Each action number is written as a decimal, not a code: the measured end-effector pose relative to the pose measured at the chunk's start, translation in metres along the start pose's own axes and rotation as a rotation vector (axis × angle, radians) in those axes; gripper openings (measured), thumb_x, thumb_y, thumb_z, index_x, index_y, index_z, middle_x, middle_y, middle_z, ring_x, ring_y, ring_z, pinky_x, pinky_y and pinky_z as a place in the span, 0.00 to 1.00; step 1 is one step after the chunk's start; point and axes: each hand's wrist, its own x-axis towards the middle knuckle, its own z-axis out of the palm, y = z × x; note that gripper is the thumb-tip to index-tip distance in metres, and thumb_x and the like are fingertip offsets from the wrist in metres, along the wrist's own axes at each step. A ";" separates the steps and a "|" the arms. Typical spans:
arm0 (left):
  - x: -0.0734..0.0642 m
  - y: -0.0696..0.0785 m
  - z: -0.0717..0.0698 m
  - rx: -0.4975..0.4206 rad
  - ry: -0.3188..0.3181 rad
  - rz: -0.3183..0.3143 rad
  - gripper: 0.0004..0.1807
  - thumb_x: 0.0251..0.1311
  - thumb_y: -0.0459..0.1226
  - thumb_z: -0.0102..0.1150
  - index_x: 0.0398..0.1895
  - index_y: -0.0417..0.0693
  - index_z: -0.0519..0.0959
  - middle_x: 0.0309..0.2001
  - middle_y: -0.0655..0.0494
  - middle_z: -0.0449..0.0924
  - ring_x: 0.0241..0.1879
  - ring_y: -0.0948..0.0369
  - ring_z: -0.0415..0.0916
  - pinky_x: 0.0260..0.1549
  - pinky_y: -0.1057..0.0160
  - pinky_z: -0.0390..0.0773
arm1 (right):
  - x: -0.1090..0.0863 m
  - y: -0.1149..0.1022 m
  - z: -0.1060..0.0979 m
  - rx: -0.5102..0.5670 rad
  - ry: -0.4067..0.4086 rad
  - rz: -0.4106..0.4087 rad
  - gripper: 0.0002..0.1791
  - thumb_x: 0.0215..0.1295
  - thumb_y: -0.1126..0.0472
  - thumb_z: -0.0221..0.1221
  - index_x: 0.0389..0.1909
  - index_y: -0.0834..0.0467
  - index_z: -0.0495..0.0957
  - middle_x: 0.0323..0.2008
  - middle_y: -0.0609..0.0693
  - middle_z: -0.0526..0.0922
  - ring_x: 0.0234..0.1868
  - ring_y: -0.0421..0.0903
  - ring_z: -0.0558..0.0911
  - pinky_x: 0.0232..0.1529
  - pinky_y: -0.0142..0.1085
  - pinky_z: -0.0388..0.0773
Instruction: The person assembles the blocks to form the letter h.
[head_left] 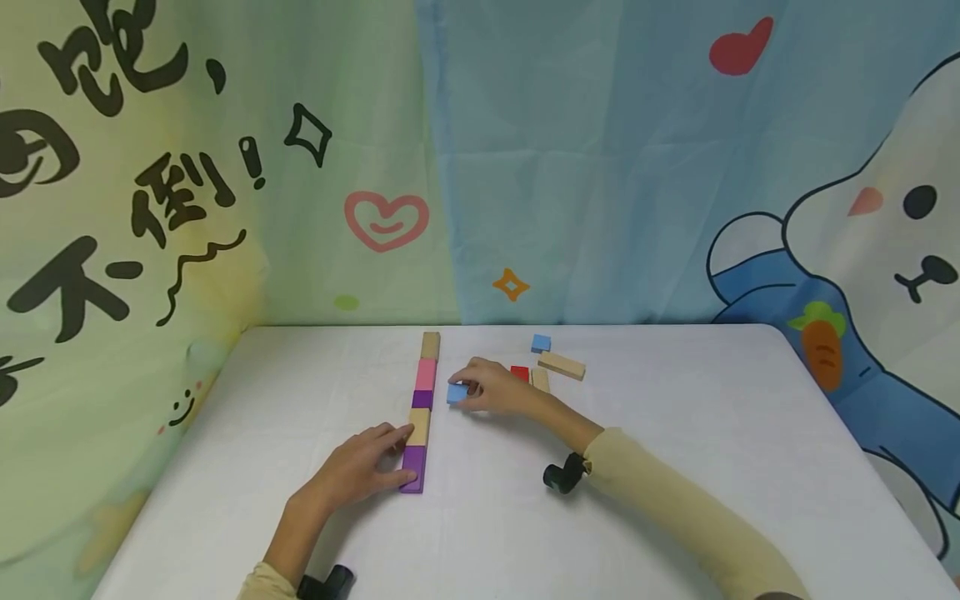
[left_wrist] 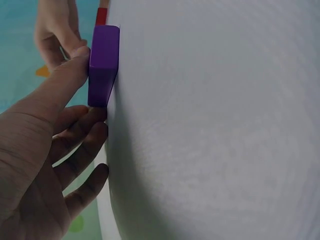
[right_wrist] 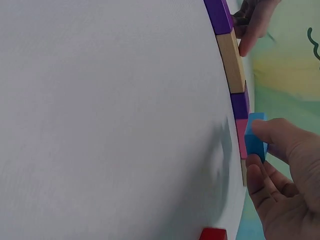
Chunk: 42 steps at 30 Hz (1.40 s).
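A straight row of wooden blocks runs away from me: a purple block [head_left: 413, 470] nearest, then a natural wood block [head_left: 419, 427], a shorter purple block [head_left: 422, 399], a pink block [head_left: 425, 374] and a tan block [head_left: 430, 345]. My left hand [head_left: 358, 467] rests at the row's left side, thumb touching the nearest purple block and index fingertip at the natural wood one. Just right of the row, my right hand [head_left: 491, 386] pinches a small blue block [right_wrist: 256, 136] between thumb and fingers. In the right wrist view, that block overlaps the pink block.
Beyond my right hand lie another blue block [head_left: 541, 343] and a slanted wood block [head_left: 562, 366]. A red block [head_left: 520, 374] and an upright-pointing wood block [head_left: 540, 381] sit partly behind the right wrist. A printed curtain [head_left: 570, 167] hangs behind the white table [head_left: 675, 500].
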 end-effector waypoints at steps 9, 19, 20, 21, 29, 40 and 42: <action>0.001 0.000 -0.001 -0.006 0.004 0.003 0.39 0.54 0.57 0.65 0.66 0.50 0.72 0.43 0.64 0.77 0.43 0.65 0.74 0.46 0.57 0.77 | 0.012 -0.007 0.011 0.018 -0.030 0.042 0.20 0.61 0.63 0.64 0.55 0.62 0.79 0.41 0.53 0.77 0.40 0.42 0.76 0.45 0.29 0.76; 0.001 -0.001 -0.001 -0.006 0.011 0.013 0.38 0.54 0.57 0.65 0.66 0.49 0.72 0.43 0.64 0.77 0.43 0.65 0.74 0.45 0.58 0.77 | 0.017 -0.008 0.019 0.045 -0.032 0.093 0.19 0.62 0.63 0.63 0.53 0.64 0.79 0.41 0.53 0.76 0.40 0.42 0.75 0.46 0.29 0.76; 0.001 -0.001 -0.001 -0.005 0.010 0.013 0.38 0.54 0.57 0.65 0.66 0.49 0.72 0.43 0.64 0.77 0.43 0.65 0.74 0.45 0.58 0.77 | 0.017 -0.008 0.019 0.051 -0.031 0.098 0.19 0.61 0.63 0.63 0.53 0.64 0.78 0.41 0.53 0.76 0.41 0.42 0.75 0.46 0.30 0.76; 0.001 -0.001 -0.001 -0.005 0.008 0.013 0.38 0.54 0.57 0.65 0.66 0.49 0.72 0.43 0.64 0.77 0.42 0.65 0.74 0.45 0.59 0.77 | 0.018 -0.009 0.020 0.054 -0.033 0.104 0.19 0.62 0.63 0.63 0.54 0.64 0.78 0.41 0.53 0.76 0.41 0.42 0.76 0.46 0.29 0.76; 0.000 -0.001 -0.002 0.001 0.014 0.015 0.38 0.54 0.56 0.65 0.65 0.49 0.72 0.43 0.64 0.77 0.42 0.65 0.74 0.44 0.58 0.77 | 0.019 -0.010 0.023 0.037 -0.031 0.111 0.20 0.62 0.62 0.64 0.54 0.63 0.78 0.41 0.52 0.77 0.40 0.41 0.75 0.45 0.29 0.76; 0.000 -0.001 0.000 -0.001 0.003 0.013 0.38 0.54 0.57 0.65 0.66 0.49 0.72 0.43 0.64 0.77 0.42 0.65 0.73 0.44 0.59 0.78 | 0.018 -0.011 0.025 0.028 -0.027 0.113 0.22 0.62 0.60 0.64 0.56 0.62 0.77 0.42 0.52 0.77 0.41 0.42 0.75 0.46 0.30 0.76; 0.000 0.000 -0.001 0.001 0.001 0.009 0.38 0.54 0.57 0.65 0.66 0.49 0.72 0.43 0.64 0.77 0.42 0.65 0.73 0.44 0.59 0.78 | 0.016 -0.010 0.023 0.026 -0.019 0.114 0.23 0.62 0.59 0.64 0.58 0.62 0.76 0.43 0.53 0.77 0.42 0.42 0.75 0.48 0.32 0.77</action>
